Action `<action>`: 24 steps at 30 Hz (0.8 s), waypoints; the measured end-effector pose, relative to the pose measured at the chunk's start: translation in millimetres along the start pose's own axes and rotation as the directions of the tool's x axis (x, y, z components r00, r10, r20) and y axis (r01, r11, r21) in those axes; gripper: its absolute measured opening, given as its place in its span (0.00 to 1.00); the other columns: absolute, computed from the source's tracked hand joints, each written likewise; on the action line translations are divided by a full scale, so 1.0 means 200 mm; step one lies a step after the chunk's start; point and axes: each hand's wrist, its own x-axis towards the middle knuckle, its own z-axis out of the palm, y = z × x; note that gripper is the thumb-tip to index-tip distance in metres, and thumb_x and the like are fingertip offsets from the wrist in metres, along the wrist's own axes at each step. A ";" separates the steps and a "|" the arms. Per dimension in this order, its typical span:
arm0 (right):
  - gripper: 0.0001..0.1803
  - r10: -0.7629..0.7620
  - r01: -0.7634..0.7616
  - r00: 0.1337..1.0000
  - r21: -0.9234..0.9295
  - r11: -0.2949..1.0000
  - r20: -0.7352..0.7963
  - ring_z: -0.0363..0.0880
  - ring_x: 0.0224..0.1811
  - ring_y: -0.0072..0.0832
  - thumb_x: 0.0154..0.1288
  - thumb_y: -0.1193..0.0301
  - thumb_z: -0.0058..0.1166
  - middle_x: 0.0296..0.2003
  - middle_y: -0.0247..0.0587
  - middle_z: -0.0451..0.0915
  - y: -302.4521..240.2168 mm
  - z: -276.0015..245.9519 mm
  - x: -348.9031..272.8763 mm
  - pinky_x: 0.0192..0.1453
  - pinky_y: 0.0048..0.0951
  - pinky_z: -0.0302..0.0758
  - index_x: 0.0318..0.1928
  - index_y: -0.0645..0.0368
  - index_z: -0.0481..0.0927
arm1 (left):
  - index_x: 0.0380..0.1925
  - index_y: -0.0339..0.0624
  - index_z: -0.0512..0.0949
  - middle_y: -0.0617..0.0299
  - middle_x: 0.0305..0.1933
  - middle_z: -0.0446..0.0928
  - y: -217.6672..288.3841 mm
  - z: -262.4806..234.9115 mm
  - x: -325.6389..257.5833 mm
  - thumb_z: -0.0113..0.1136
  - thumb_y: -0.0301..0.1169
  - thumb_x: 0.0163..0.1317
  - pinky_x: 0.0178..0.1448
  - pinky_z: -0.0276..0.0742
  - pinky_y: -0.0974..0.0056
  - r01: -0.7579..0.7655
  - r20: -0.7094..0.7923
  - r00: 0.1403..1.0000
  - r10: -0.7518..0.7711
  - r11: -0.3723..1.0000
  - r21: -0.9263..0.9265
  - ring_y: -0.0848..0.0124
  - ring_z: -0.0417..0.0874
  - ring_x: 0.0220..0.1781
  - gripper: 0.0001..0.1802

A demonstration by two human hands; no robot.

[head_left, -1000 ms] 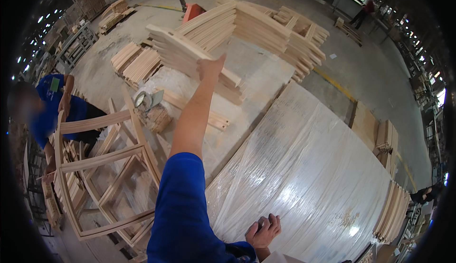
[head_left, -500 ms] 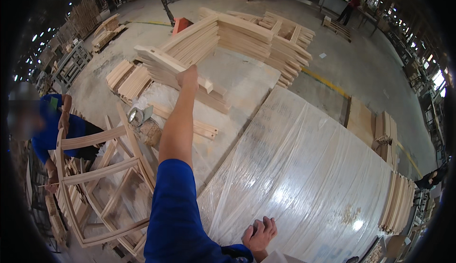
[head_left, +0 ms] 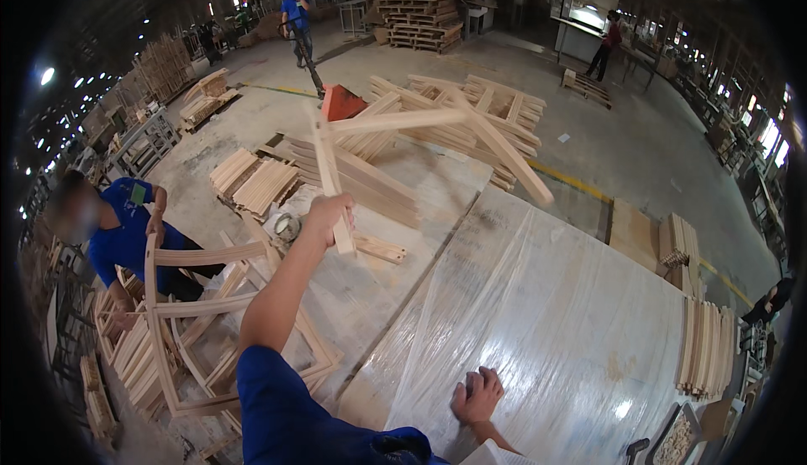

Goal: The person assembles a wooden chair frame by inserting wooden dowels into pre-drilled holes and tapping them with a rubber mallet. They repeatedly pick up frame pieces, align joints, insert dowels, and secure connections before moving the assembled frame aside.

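Observation:
My left hand [head_left: 328, 220] is closed around one leg of a pale U-shaped wooden frame [head_left: 399, 121]. Lifted off its stack, the frame hangs above the far part of the table, slightly blurred, its other leg pointing right. My right hand [head_left: 478, 396] lies on the plastic-covered tabletop [head_left: 555, 297], fingers apart and a little bent, holding nothing. Past the left hand stands a stack of similar wooden frames [head_left: 361, 175]. Beside that hand, short drilled wooden strips [head_left: 380, 249] rest on the table, along with a round metal container [head_left: 287, 227].
At left, a co-worker in a blue shirt [head_left: 130, 221] handles a curved wooden frame [head_left: 160, 331]. Wooden slats [head_left: 252, 181] are stacked beyond it. A red pallet jack [head_left: 340, 102] stands behind, near another person [head_left: 296, 20]. More slats [head_left: 706, 347] lie at the right edge.
My left hand has raised the frame off the stack and drawn it nearer, turning it. My right hand has shifted slightly right on the plastic. The view has tilted up.

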 end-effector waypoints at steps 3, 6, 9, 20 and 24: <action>0.08 -0.090 0.093 0.996 0.292 0.952 -0.023 0.84 0.45 0.39 0.66 0.64 0.59 0.41 0.44 0.85 0.40 -0.18 0.02 0.50 0.43 0.80 0.38 0.53 0.86 | 0.33 0.33 0.75 0.59 0.20 0.71 0.07 -0.04 -0.40 0.67 0.23 0.56 0.18 0.74 0.60 -0.047 0.212 0.977 0.023 0.993 0.108 0.67 0.73 0.15 0.10; 0.21 0.578 -0.581 0.597 0.797 -0.166 0.556 0.84 0.44 0.36 0.79 0.49 0.47 0.47 0.43 0.84 0.62 -0.65 0.04 0.42 0.40 0.82 0.53 0.53 0.78 | 0.46 0.29 0.73 0.56 0.26 0.76 0.06 -0.12 -0.78 0.68 0.24 0.56 0.18 0.74 0.61 -0.107 0.297 0.953 0.051 0.979 0.173 0.70 0.74 0.16 0.20; 0.38 0.453 -0.424 0.687 0.820 -0.386 0.568 0.83 0.54 0.50 0.73 0.33 0.48 0.50 0.47 0.81 0.55 -0.99 -0.08 0.46 0.51 0.83 0.59 0.57 0.76 | 0.59 0.25 0.68 0.53 0.32 0.79 0.04 -0.05 -1.16 0.68 0.25 0.55 0.23 0.77 0.62 -0.222 0.433 0.900 0.053 0.910 0.350 0.69 0.78 0.22 0.33; 0.33 0.549 -0.418 0.762 0.909 0.011 0.343 0.79 0.45 0.42 0.68 0.41 0.61 0.49 0.44 0.82 0.88 -1.18 -0.85 0.49 0.45 0.76 0.61 0.52 0.78 | 0.51 0.39 0.78 0.47 0.45 0.85 -0.06 0.52 -1.64 0.70 0.37 0.52 0.53 0.81 0.48 -0.917 0.916 0.389 0.096 0.141 0.374 0.48 0.87 0.46 0.26; 0.32 0.476 -0.279 0.877 0.736 0.617 -0.067 0.76 0.52 0.49 0.71 0.41 0.57 0.53 0.50 0.82 0.96 -1.19 -1.02 0.63 0.54 0.70 0.59 0.53 0.81 | 0.62 0.42 0.74 0.48 0.49 0.85 -0.07 0.56 -1.74 0.68 0.39 0.58 0.59 0.78 0.47 -0.948 0.858 0.209 0.468 -0.117 0.295 0.48 0.86 0.52 0.31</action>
